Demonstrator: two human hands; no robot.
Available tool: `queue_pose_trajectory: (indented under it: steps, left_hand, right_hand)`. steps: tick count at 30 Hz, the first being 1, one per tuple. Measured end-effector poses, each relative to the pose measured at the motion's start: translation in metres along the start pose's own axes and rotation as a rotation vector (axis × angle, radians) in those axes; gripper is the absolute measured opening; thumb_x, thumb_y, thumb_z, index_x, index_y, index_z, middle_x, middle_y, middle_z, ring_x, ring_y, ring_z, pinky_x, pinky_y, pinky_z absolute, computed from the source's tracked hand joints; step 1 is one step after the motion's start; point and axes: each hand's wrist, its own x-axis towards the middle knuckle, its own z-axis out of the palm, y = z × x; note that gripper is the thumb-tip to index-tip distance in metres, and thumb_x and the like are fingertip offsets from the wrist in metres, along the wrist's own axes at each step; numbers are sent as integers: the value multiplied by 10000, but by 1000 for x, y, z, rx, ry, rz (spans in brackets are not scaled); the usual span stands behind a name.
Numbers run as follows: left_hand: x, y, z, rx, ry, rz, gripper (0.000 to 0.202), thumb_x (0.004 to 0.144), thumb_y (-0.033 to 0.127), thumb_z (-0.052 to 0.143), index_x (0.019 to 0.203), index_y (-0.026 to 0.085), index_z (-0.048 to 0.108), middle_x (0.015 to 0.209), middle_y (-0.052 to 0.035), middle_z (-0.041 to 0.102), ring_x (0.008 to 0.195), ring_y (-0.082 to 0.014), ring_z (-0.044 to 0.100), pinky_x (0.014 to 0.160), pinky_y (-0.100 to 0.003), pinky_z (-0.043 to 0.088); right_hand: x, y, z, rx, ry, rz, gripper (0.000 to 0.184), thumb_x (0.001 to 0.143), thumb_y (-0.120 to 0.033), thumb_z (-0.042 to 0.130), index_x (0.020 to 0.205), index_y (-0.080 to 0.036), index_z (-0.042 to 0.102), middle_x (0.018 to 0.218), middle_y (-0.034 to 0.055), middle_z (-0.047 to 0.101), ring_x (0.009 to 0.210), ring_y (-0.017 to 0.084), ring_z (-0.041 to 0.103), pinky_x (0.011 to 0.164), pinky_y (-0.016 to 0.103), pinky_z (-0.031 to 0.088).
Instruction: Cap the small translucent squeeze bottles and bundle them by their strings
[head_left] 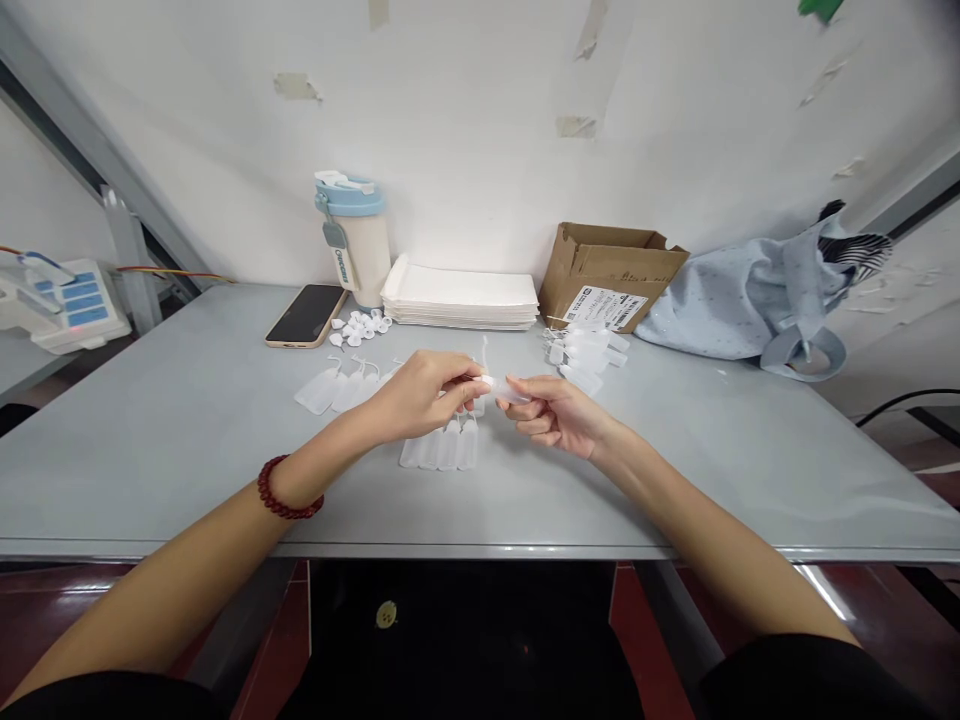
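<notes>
My left hand (435, 393) pinches a small white cap (487, 381) between thumb and fingertips. Curled around a small translucent plastic bottle (511, 393) is my right hand (559, 412); the cap meets the bottle's end, though I cannot tell whether it is seated. Just below the hands lies a row of similar flat bottles (439, 447) with thin tips. More bottles (322, 388) lie to the left, partly hidden by my left hand. A loose heap of bottles (589, 352) is at the right, in front of the cardboard box. White caps (358, 328) are piled behind my left hand.
Along the wall stand a blue-lidded tumbler (361, 245), a stack of white sheets or envelopes (461, 297), an open cardboard box (600, 270) and a light blue cloth bag (720, 298). A phone (306, 317) lies beside the caps. The grey table (585, 505) ends at its front edge.
</notes>
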Motion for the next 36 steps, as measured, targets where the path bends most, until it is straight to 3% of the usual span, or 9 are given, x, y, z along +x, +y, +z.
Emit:
queue_pose_trajectory:
  steps: [5,10,14,22,26,29,32,34,36]
  left_hand:
    - [0,-2,-2,-6,-9,-9,232,910,336,506,855,155,640,737,-38,666,644,-139,624,570,-227,455]
    - [3,0,-7,-158,-69,-169,357,916,431,501,728,149,611,672,-32,652,625,-136,635,554,-219,463]
    - [3,2,-10,-228,-69,-190,363,898,434,538,675,151,578,621,-12,620,571,-118,610,545,-215,463]
    - [2,5,-4,-151,-62,-131,324,896,391,534,758,134,675,656,-41,645,575,-123,592,499,-210,437]
    - [4,-1,-3,-117,-3,-104,314,887,410,533,833,141,687,707,-44,658,632,-136,616,535,-214,459]
    - [7,-10,-16,-100,118,-138,312,867,419,544,929,142,675,769,-53,682,713,-155,638,647,-250,511]
    - [9,-24,-41,-29,275,-315,322,831,408,569,979,136,662,818,-71,701,769,-185,651,665,-275,522]
    - [9,-35,-57,120,363,-420,290,815,385,559,917,140,678,826,-74,713,779,-198,651,711,-292,513]
    - [8,-48,-69,333,394,-466,255,802,341,539,872,148,691,839,-69,722,807,-213,651,803,-307,485]
  right_hand:
    - [0,1,2,-47,-1,-2,317,861,-433,572,751,-136,569,530,-112,159,438,39,69,369,194,77]
    - [0,10,11,-443,187,-356,397,852,-554,550,802,-160,563,552,-83,273,479,65,231,453,221,219]
    - [0,13,15,-760,324,-573,410,860,-570,523,828,-165,581,585,-49,382,551,93,340,529,249,267]
    - [5,10,1,-425,122,-348,389,791,-534,625,680,-177,519,468,-102,225,460,59,157,472,252,109]
    - [7,9,-2,-428,133,-350,397,816,-526,590,639,-183,497,490,-89,218,472,66,162,476,252,122]
    - [4,-1,-13,-659,399,-520,392,821,-540,560,667,-180,527,528,-56,309,500,87,261,497,258,201]
    - [-2,-19,-45,-974,848,-726,369,833,-508,524,654,-186,513,573,-21,409,553,118,359,560,275,279]
    - [-4,-30,-74,-1128,1039,-729,378,842,-500,479,641,-184,525,611,12,477,597,147,414,607,294,323]
    - [-4,-36,-103,-1242,1144,-671,393,840,-506,457,695,-169,596,673,53,553,645,177,459,670,328,366]
